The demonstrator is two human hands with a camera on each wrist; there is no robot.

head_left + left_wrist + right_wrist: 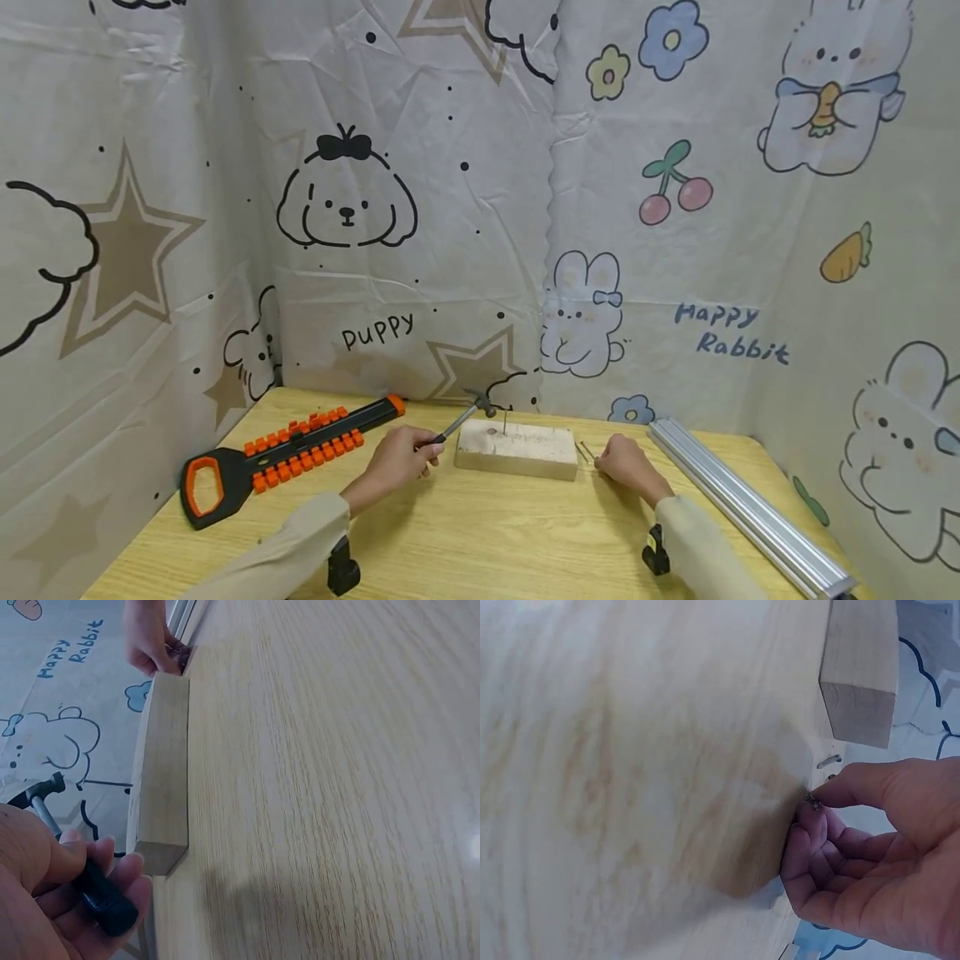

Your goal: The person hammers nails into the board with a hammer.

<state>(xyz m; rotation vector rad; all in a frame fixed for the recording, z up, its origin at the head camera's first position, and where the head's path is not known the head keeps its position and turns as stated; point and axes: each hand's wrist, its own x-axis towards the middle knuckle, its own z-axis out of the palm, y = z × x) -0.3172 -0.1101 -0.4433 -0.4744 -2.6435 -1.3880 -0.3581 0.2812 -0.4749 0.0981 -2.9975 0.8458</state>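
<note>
My left hand (pixel 401 458) grips the dark handle of a claw hammer (pixel 459 422), its metal head raised near the wooden block (pixel 517 462). In the left wrist view the fingers curl round the black grip end (pixel 109 904). One nail (pixel 505 423) stands upright in the block's top. Beside the block's right end, my right hand (pixel 626 462) is down at the table, thumb and forefinger pinching a small nail (pixel 812 800), mostly hidden by the fingertips. Loose nails (pixel 829 760) lie between that hand and the block.
At the left lies a black and orange rack (pixel 300 450) with orange clips along both sides. A long silver metal bar (pixel 750 508) lies at the right. Printed cloth (pixel 465 250) hangs behind and beside the wooden table (pixel 480 542).
</note>
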